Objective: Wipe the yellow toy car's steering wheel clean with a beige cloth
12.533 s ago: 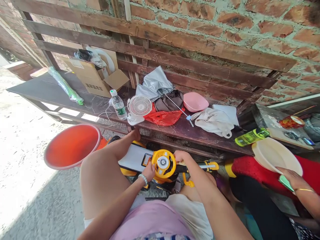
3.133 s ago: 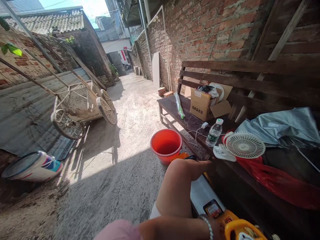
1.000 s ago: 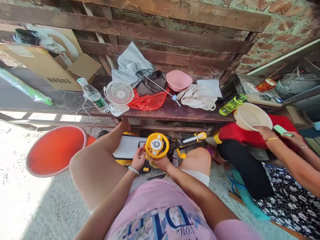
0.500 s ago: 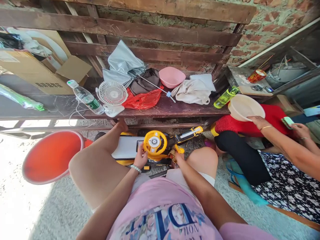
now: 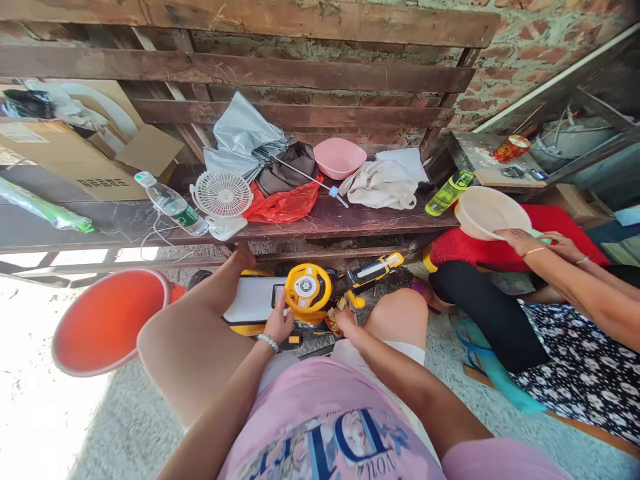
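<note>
A yellow toy ride-on vehicle with a white seat [image 5: 246, 297] stands between my knees. At the left rim of its yellow steering wheel [image 5: 320, 301], my left hand [image 5: 279, 325] grips with bent fingers, the index lying up along the rim. My right hand [image 5: 345, 321] is closed round a crumpled brown patterned cloth [image 5: 333, 320], held low against the vehicle's side just right of the wheel. Part of the cloth is hidden by the fingers. A yellow-and-black arm [image 5: 375, 269] of the toy sticks out to the right, with a yellow knob [image 5: 358, 302] below it.
Left of my leg stands a red bucket [image 5: 113, 320]. A wooden bench [image 5: 345, 223] ahead holds a fan [image 5: 223, 195], a water bottle [image 5: 173, 205], an umbrella [image 5: 245, 130], a pink bowl [image 5: 340, 159] and a cardboard box [image 5: 85, 160]. At right, another person's hands hold a cream basin [image 5: 490, 212] and a green brush.
My right hand has moved slightly left with the cloth, closer to the steering wheel. My left index finger has moved up along the rim. The other person's brush hand has come to the basin.
</note>
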A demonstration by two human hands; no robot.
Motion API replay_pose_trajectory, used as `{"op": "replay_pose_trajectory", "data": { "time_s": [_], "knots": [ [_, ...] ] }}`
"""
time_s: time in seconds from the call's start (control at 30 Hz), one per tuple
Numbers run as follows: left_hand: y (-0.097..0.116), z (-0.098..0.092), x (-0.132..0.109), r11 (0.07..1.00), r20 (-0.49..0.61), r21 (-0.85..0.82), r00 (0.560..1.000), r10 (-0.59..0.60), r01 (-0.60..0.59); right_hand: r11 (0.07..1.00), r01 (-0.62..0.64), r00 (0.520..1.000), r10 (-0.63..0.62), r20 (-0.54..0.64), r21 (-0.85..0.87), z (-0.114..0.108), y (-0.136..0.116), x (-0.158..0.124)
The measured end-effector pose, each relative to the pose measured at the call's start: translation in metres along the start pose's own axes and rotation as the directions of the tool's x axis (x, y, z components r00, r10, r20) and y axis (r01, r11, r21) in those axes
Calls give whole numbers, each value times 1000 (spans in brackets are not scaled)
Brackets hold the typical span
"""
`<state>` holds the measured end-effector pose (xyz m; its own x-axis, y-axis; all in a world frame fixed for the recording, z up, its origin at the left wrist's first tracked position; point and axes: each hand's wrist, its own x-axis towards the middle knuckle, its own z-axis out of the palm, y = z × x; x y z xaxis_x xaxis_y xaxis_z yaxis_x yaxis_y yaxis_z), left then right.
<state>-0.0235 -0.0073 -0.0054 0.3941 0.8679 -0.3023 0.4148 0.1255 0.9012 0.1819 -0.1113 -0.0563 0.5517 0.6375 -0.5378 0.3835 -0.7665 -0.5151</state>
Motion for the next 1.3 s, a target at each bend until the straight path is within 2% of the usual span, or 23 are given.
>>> {"op": "replay_pose_trajectory", "data": {
  "time_s": [0.07,0.1,0.17,0.23,0.3,0.37,0.43,0.5,0.6,0.7,0.8,0.9,1.0,1.1,1.2,1.3],
  "knots": [
    [1,0,1,1000,2,4,1000,-4,4,995,-53,999,53,-1,-82,17,-11,-14],
    [2,0,1,1000,-2,12,1000,-4,4,991,-40,999,44,25,-129,26,-19,-23],
    [3,-1,0,1000,-3,27,1000,-1,1,954,124,987,-91,131,-272,39,-34,-39],
    [3,-2,-2,1000,9,23,1000,-1,1,852,346,932,-264,247,-393,43,-46,-51],
    [3,-3,-5,1000,17,7,1000,-9,8,740,487,872,-389,297,-463,37,-52,-56],
    [3,-4,-8,1000,15,-4,1000,-10,10,640,576,816,-491,306,-508,25,-52,-54],
    [3,-4,-8,1000,3,-7,1000,-7,7,563,636,761,-572,306,-528,12,-49,-48],
    [4,-4,-6,1000,-16,-15,1000,-12,12,526,658,735,-606,306,-540,5,-48,-41],
    [6,-3,-3,999,-32,-31,999,-15,14,544,628,762,-577,296,-556,1,-50,-34],
    [5,-2,-2,998,-20,-56,1000,5,-6,596,561,818,-507,272,-575,-7,-53,-35],
    [4,2,-1,995,-12,-102,1000,-24,23,653,436,897,-370,242,-619,-31,-47,-43],
    [5,8,2,956,1,-250,987,-160,155,703,371,926,-328,186,-607,-64,-36,-59],
    [10,11,6,848,60,-416,940,-336,330,753,391,909,-405,94,-529,-87,-32,-76],
    [14,11,6,763,129,-497,905,-406,413,754,454,850,-526,-23,-475,-93,-44,-76],
    [16,10,3,719,148,-544,892,-426,433,732,521,776,-621,-114,-439,-95,-75,-51],
    [20,14,2,723,135,-528,884,-447,446,698,557,739,-664,-116,-450,-100,-117,-14]
  ]
}}
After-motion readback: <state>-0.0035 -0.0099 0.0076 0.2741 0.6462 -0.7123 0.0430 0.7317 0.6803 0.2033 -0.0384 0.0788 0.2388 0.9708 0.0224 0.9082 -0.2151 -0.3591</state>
